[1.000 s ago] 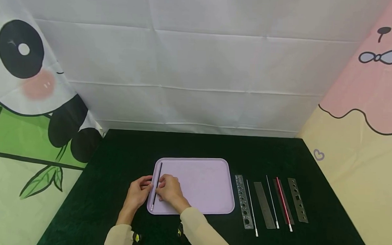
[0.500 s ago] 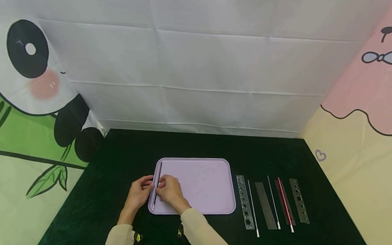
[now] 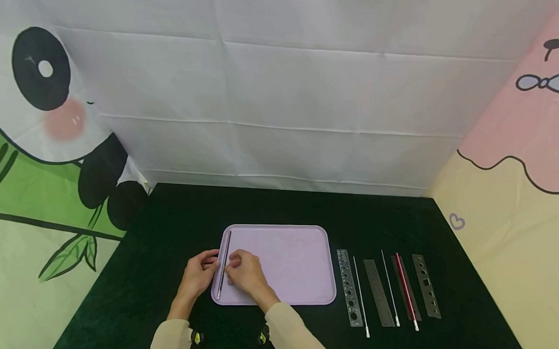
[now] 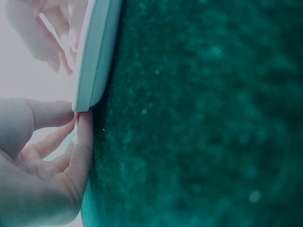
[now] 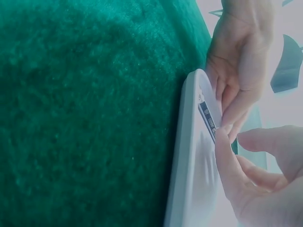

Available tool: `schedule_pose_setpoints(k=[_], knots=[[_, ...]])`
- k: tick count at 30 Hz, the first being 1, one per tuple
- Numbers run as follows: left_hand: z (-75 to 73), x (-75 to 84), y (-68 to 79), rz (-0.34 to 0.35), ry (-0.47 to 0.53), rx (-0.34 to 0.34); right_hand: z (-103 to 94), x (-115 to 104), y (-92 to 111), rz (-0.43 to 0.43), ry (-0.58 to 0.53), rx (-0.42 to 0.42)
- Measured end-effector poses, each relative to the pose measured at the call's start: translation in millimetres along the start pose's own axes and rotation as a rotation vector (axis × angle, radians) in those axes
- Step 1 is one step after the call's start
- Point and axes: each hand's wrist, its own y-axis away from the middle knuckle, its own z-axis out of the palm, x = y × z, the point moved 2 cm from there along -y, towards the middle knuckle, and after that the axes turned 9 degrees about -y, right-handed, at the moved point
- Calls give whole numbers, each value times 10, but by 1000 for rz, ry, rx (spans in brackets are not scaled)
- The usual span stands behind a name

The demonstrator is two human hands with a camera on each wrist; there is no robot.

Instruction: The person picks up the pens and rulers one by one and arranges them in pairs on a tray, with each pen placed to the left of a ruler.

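A pale purple tray [image 3: 295, 265] lies on the dark green table, with a dark pencil [image 3: 228, 244] lengthwise inside its left edge. My left hand [image 3: 196, 277] pinches the tray's left rim; the left wrist view shows the thumb and a finger [image 4: 84, 135] at the rim's edge. Over the left part of the tray is my right hand [image 3: 247, 273], just right of the pencil. In the right wrist view its thumb and index finger [image 5: 225, 158] stand apart with nothing between them, and the pencil's lettered end [image 5: 207, 118] shows beside the index fingertip.
Right of the tray lie a clear strip with holes [image 3: 349, 287], two thin white sticks, a plain grey strip [image 3: 379, 293], a red pencil [image 3: 407, 292] over another dark strip, and a grey strip with cutouts [image 3: 426, 286]. A white cloth backdrop [image 3: 287, 92] hangs behind the table.
My right hand has come off the pencil and drawn slightly to the right, its fingers parting. The pencil stays along the tray's left side, and my left hand keeps its place at the rim.
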Motion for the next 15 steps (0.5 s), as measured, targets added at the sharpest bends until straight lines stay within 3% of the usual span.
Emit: schedule_pose_setpoints(k=[15], knots=[[38,-27,-16,-1,1,1,-172,116,104,-116,-17,-7]])
